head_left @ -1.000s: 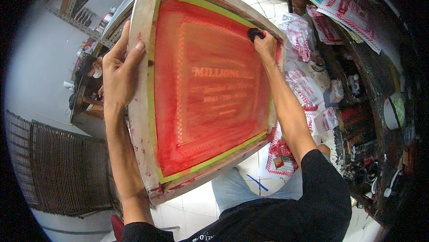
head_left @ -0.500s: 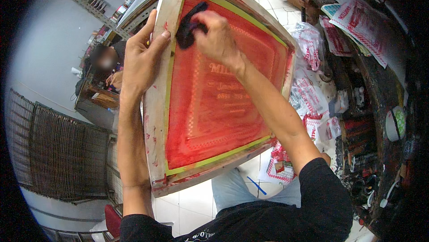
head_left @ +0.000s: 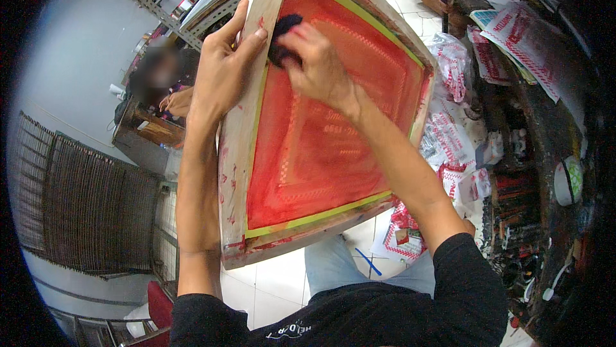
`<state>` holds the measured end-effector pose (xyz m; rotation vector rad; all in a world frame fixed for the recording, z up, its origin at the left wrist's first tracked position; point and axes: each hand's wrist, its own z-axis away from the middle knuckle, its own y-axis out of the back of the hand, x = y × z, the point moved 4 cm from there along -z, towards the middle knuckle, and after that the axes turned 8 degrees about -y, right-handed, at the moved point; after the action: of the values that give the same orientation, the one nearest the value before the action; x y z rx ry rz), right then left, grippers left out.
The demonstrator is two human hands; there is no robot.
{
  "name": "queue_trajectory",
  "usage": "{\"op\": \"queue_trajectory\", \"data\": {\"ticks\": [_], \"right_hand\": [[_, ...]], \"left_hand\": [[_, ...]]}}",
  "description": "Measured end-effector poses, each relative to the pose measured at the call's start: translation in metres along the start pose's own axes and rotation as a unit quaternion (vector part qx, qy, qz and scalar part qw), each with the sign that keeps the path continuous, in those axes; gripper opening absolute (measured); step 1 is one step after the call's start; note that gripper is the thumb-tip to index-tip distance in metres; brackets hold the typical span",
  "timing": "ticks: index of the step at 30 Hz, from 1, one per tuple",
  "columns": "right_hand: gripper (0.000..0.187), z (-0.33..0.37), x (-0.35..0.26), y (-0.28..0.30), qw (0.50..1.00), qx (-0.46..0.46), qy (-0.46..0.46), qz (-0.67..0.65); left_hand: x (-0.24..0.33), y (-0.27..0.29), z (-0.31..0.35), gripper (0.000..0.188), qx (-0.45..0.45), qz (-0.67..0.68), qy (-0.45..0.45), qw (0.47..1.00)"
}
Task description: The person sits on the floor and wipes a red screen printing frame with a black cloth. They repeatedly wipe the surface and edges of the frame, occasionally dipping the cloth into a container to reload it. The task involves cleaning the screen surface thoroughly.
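Note:
A screen-printing frame [head_left: 234, 174] with pale wooden bars, stained red, is held up and tilted in front of me. Its mesh [head_left: 308, 180] is red with faint lettering and a checkered border, and yellow-green strips line the edges. My left hand [head_left: 224, 68] grips the left bar near the top, thumb on the front side. A bunched black cloth [head_left: 289, 24] is pressed in my right hand [head_left: 321, 65] against the mesh's upper left, beside the left bar. Motion blurs the right fingers, and they partly cover the cloth.
A person's hand [head_left: 174, 103] is at a wooden table on the left. Below it stands a dark slatted rack [head_left: 90, 206]. Printed plastic bags [head_left: 449, 58] lie on the tiled floor, with a blue stick [head_left: 368, 262] near my legs. A cluttered dark bench [head_left: 545, 129] runs along the right.
The frame and my left hand have shifted right and slightly up in view. My right hand with the cloth has slid a little down the mesh along the left bar.

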<state>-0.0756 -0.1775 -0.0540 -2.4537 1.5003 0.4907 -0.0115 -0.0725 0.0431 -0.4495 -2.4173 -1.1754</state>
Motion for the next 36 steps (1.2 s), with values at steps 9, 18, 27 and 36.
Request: {"op": "queue_trajectory", "data": {"ticks": [9, 18, 27, 36], "right_hand": [[0.029, 0.142, -0.100, -0.016, 0.968, -0.240, -0.001, -0.067], [0.023, 0.225, -0.079, 0.066, 0.935, -0.210, -0.249, -0.137], [0.019, 0.313, -0.025, 0.232, 0.845, -0.029, -0.534, 0.008], [0.020, 0.368, -0.048, 0.323, 0.829, 0.079, -0.543, 0.105]], "left_hand": [[-0.002, -0.008, -0.005, 0.057, 0.013, 0.008, -0.048, 0.999], [0.016, -0.014, 0.005, 0.070, -0.031, -0.090, -0.074, 0.993], [0.039, -0.014, 0.003, 0.068, -0.042, -0.077, -0.094, 0.992], [0.054, -0.013, 0.013, 0.062, -0.067, 0.038, -0.109, 0.991]]}}
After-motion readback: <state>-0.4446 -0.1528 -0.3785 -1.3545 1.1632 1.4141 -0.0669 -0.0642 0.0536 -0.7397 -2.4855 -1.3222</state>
